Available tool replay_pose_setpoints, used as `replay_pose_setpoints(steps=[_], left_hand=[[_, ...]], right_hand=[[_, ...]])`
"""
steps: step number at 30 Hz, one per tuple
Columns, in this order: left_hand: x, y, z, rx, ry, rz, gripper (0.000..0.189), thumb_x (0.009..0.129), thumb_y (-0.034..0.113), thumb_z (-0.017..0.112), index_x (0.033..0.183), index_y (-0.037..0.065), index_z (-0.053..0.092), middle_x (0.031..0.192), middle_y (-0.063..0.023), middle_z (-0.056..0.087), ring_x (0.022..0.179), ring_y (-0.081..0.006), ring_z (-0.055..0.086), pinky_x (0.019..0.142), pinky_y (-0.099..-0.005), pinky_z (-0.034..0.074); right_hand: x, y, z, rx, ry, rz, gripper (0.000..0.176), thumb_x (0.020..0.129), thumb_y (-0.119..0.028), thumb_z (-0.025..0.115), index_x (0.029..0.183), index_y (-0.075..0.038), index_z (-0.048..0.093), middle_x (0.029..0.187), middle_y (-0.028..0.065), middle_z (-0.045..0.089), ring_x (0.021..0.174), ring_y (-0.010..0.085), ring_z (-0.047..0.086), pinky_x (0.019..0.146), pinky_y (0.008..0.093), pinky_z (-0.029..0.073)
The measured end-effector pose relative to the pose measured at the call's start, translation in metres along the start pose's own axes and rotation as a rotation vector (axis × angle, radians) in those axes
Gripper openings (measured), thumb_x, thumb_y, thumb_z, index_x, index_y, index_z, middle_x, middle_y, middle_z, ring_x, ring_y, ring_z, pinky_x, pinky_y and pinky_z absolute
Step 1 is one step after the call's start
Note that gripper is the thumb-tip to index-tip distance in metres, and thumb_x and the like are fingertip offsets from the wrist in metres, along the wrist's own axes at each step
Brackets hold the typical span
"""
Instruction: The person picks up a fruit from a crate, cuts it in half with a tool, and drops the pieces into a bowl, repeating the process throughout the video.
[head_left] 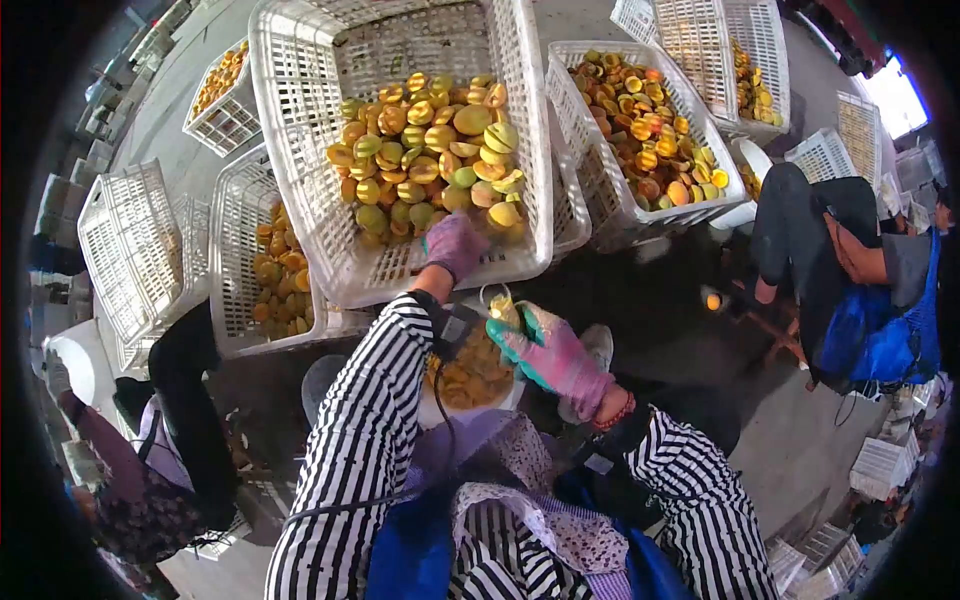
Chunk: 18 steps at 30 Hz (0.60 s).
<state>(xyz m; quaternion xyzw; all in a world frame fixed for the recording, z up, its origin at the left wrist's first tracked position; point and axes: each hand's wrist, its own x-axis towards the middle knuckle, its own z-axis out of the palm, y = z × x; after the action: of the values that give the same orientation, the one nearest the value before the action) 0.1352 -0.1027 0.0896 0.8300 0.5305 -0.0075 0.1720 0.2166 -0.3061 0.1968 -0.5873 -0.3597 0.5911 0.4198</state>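
In front of me a tilted white plastic crate [400, 18] holds many cut yellow-green peaches [420, 140]. My left hand [455, 245], in a pinkish-purple glove, reaches over its near edge and is close to the lowest peaches; its fingertips are hidden. My right hand [550, 355], in a pink glove with green fingers, is closed around a small tool with a metal loop [494, 297] and a yellowish part at its base. Below my hands, peach pieces [468, 372] lie in a white tub [430, 408] between my knees.
More cut peaches fill a crate [728, 192] at the right and another crate [222, 250] at the left. Stacked white crates [130, 255] stand farther left. People sit on both sides; a blue garment [880, 340] shows on the right one.
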Motion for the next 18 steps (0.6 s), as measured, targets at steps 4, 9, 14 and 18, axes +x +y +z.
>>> replay_pose_setpoints(steps=[4,9,14,18], left_hand=[[0.007,-0.028,-0.005,-0.547,0.038,0.167,0.063,0.063,0.031,0.079,0.109,-0.001,0.052,0.104,-0.0181,0.060,0.095,-0.0298,0.060,0.086,-0.0381,0.047],[-0.060,-0.003,-0.100,-0.720,-0.110,0.683,0.054,0.071,0.015,0.076,0.117,0.004,0.050,0.108,-0.0081,0.055,0.101,-0.0145,0.053,0.089,-0.0295,0.044],[-0.124,0.014,-0.146,-1.502,-0.368,0.471,0.069,0.078,0.022,0.072,0.134,0.001,0.038,0.121,-0.0073,0.051,0.108,-0.0153,0.051,0.092,-0.0296,0.042],[-0.134,0.012,-0.130,-1.600,-0.199,0.498,0.060,0.089,0.037,0.056,0.133,0.002,0.037,0.118,-0.0083,0.051,0.105,-0.0148,0.052,0.091,-0.0287,0.043]], right_hand=[[0.005,-0.015,-0.006,0.192,0.161,-0.086,0.031,0.088,-0.029,0.060,0.106,-0.004,0.056,0.075,0.0008,0.057,0.062,0.0066,0.052,0.052,0.0240,0.045],[0.012,-0.046,-0.019,0.296,0.299,-0.247,0.026,0.083,-0.019,0.067,0.103,-0.006,0.058,0.075,-0.0017,0.057,0.058,0.0038,0.049,0.045,0.0208,0.039],[0.017,-0.055,0.009,0.434,0.178,-0.218,0.027,0.083,-0.020,0.068,0.102,-0.004,0.058,0.072,-0.0014,0.056,0.049,0.0067,0.048,0.042,0.0226,0.038],[0.015,-0.069,0.032,0.618,0.086,-0.188,0.026,0.086,-0.018,0.064,0.106,-0.004,0.057,0.079,0.0017,0.061,0.048,0.0077,0.050,0.044,0.0220,0.041]])
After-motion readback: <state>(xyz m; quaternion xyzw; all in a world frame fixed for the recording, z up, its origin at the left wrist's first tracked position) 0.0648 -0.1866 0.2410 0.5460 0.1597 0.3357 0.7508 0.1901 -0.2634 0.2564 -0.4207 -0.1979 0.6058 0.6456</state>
